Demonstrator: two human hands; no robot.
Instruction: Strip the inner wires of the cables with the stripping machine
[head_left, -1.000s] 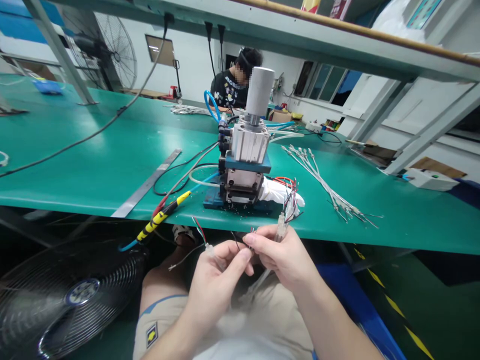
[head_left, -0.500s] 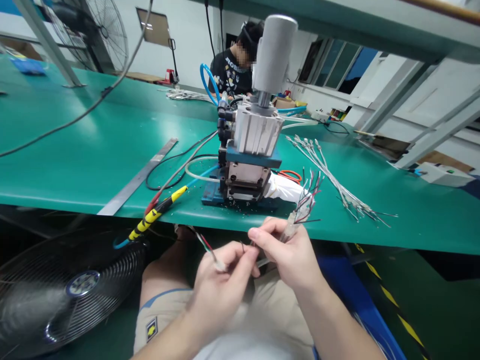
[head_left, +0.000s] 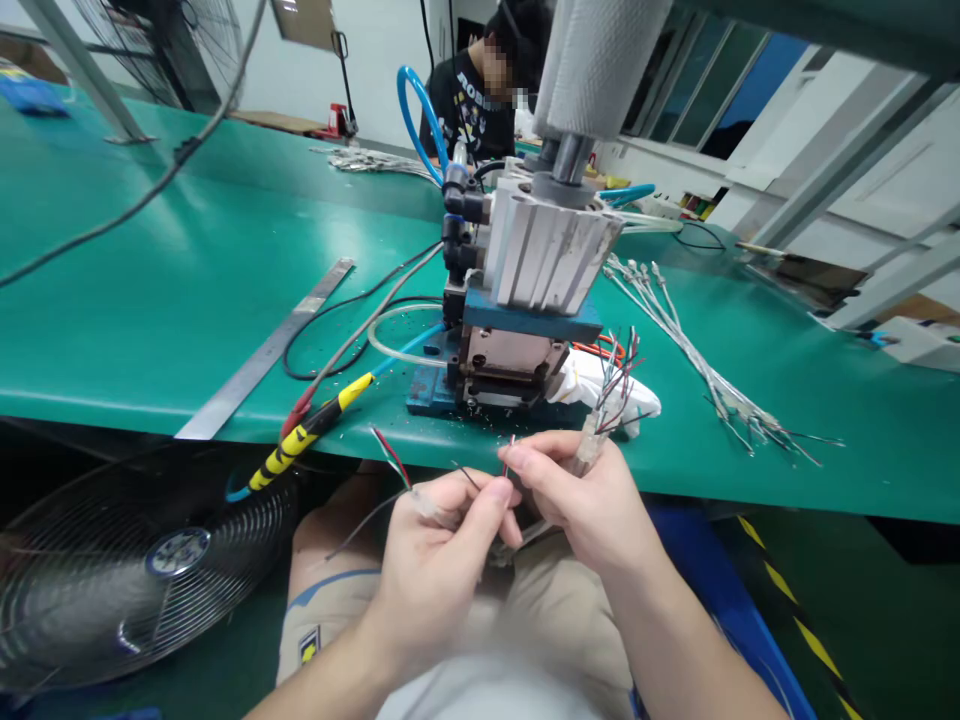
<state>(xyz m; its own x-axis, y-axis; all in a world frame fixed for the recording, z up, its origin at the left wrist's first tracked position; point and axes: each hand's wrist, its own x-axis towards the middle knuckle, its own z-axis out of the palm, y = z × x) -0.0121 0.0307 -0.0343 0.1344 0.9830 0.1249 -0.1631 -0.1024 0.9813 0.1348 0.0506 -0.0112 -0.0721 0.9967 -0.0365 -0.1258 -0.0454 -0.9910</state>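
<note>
My left hand (head_left: 442,560) is closed on a thin cable piece (head_left: 420,502) whose red, green and white wire ends stick up to the left. My right hand (head_left: 581,505) is closed round a bundle of clear-sleeved cables (head_left: 600,425) with coloured wire ends fanning upward, and its thumb and forefinger pinch a single wire tip beside my left fingertips. Both hands meet just below the near edge of the green bench (head_left: 150,330), right in front of a small pneumatic press machine (head_left: 525,300).
A metal ruler (head_left: 262,362) lies left of the machine, with black cables and a yellow-black striped hose (head_left: 315,430). A heap of finished cables (head_left: 697,360) lies to the right. A floor fan (head_left: 142,560) stands at lower left. Another person (head_left: 487,80) sits behind the bench.
The view has moved closer to the machine. My hands stay together, lifted slightly toward the bench edge, still working the wire tips.
</note>
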